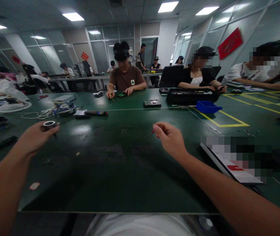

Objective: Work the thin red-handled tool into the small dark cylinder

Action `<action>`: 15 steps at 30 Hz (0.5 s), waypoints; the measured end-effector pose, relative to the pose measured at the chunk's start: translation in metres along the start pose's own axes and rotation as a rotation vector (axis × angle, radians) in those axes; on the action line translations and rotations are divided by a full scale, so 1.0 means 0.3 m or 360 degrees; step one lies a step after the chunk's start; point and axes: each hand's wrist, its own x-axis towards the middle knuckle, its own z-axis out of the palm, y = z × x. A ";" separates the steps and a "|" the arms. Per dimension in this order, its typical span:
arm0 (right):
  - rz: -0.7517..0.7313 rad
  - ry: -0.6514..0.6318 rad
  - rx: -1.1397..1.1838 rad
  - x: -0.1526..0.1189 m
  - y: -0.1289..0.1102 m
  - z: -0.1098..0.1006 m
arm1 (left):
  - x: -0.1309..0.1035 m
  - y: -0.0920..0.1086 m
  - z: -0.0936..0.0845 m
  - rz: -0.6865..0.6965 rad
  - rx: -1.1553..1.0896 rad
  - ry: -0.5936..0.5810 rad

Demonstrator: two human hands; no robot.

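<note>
My left hand (35, 137) is closed around a small dark cylindrical object (49, 124) with a silvery ring on top, held above the left part of the green table (120, 183). What kind of object it is I cannot make out. On the right, the fingers of my right hand (171, 139) pinch a small screwdriver (149, 134). Its thin shaft points left and down, and a bit of red shows at my fingertips; the rest of its handle is hidden. Both hands are apart from each other.
Beyond my hands lie a pen-shaped dark tool (96, 113), a metal-and-black device (152, 103) and a blue bin (207, 107). Small loose parts (248, 132) and a white-edged panel (213, 160) are at right. Co-workers sit across the table, one holding a green board (121, 95).
</note>
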 end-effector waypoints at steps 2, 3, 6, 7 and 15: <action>-0.0019 -0.0005 -0.0020 -0.002 0.002 -0.002 | -0.029 0.098 0.093 0.0159 -0.0154 -0.0156; -0.0025 -0.0004 -0.0016 -0.003 0.002 -0.002 | -0.050 0.151 0.142 0.0232 -0.0226 -0.0279; -0.0029 0.0023 0.0067 -0.006 -0.006 -0.003 | -0.130 0.298 0.279 0.0431 -0.0380 -0.0582; -0.0030 0.0038 0.0123 -0.007 -0.009 -0.003 | -0.159 0.339 0.320 0.0504 -0.0441 -0.0638; -0.0040 0.0062 0.0350 -0.011 -0.017 0.002 | -0.319 0.538 0.539 0.0860 -0.0378 -0.0870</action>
